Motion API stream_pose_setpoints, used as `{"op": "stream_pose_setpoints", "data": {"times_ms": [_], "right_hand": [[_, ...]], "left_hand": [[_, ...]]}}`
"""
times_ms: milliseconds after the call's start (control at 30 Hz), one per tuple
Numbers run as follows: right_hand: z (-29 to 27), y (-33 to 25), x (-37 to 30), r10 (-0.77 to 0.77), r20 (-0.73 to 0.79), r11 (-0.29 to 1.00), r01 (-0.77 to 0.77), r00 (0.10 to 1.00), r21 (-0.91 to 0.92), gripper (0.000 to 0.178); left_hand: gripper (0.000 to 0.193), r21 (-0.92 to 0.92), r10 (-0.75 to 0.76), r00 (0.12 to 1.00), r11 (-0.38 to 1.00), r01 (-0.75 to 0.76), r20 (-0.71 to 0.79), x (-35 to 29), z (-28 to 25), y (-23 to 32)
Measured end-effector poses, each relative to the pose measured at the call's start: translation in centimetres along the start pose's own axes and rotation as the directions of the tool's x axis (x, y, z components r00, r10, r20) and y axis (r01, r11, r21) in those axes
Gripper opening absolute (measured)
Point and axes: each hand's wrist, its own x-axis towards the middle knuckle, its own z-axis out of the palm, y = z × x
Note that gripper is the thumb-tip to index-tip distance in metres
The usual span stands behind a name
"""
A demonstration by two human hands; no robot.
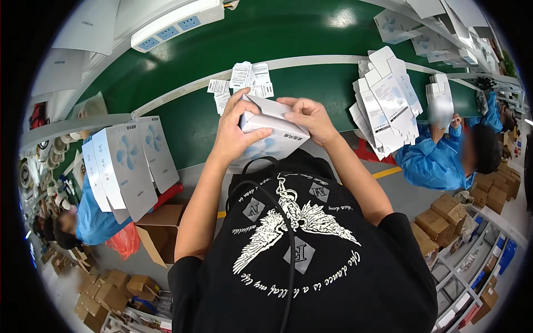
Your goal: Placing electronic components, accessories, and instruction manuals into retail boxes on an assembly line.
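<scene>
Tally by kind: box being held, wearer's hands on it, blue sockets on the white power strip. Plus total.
Box: 1
Hands: 2 (left hand, right hand)
Blue sockets on the power strip: 3
Total: 6

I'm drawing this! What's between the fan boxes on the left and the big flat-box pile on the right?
In the head view, the left hand and right hand hold a white box there, with green tabletop on both sides.
</scene>
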Motion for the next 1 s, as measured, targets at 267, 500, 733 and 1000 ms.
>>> {"op": "stream_pose_setpoints", "data": {"times_ms": [267, 500, 733, 1000], "right_hand": [[-2.2, -0.4, 1.8, 0.059, -0.092, 0.762, -0.105, 0.994, -0.639, 0.037], [-15.5, 2.3, -1.3, -0.484, -0.464, 0.753, 0.083, 0.742, -0.653, 0.031], [-28.1, 3.0, -11.8, -0.547, -0.631, 0.669, -0.166, 0.550, -0.725, 0.018], [-29.3, 1.3, -15.0, -0.666, -0.328, 0.074, -0.378, 0.670, -0.923, 0.078]], "left_hand": [[0.112, -0.292, -0.296, 0.955, 0.912, 0.289, 0.021, -1.0, 3.6, -2.3], [0.127, -0.080, -0.335, 0.933, 0.942, 0.327, -0.133, -8.0, -1.1, -0.8], [0.099, 0.435, 0.156, 0.904, 0.900, 0.036, -0.397, 1.3, -16.9, 20.4], [0.088, 0.879, 0.087, 0.881, 0.165, 0.447, -0.465, 23.5, -30.8, 21.4]]}}
